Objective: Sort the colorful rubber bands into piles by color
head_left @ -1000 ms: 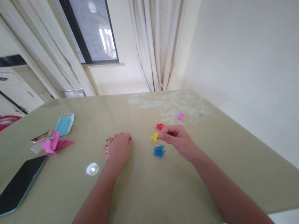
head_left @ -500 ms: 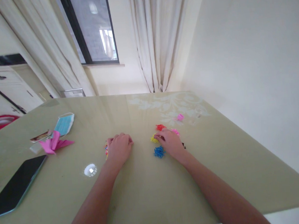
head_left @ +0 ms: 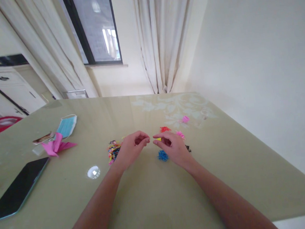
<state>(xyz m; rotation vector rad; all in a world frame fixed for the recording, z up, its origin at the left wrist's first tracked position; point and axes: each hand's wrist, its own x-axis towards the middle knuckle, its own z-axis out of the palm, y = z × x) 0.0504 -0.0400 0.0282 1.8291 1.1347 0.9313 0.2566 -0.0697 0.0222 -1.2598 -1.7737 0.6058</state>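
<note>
Small heaps of coloured rubber bands lie on the green glass table (head_left: 154,200). A mixed-colour heap (head_left: 113,150) sits just left of my left hand (head_left: 132,149). My left hand is lifted a little, its fingers curled and pinched together; what they hold is too small to make out. My right hand (head_left: 172,147) faces it a few centimetres away, fingers curled in a pinch over the yellow bands (head_left: 158,139). A blue heap (head_left: 162,156) lies under the right hand's near side, with red (head_left: 165,129) and pink (head_left: 180,134) heaps just beyond.
A dark tablet (head_left: 17,188) lies at the left, with pink folded paper (head_left: 56,146), a blue face mask (head_left: 66,126) and a card (head_left: 43,138) behind it. A small pink object (head_left: 185,119) sits at the back right. The table's right edge runs beside a white wall.
My left hand has lifted off the mixed heap and moved right, uncovering it. My right hand has risen slightly from the yellow bands, and the two hands now nearly meet.
</note>
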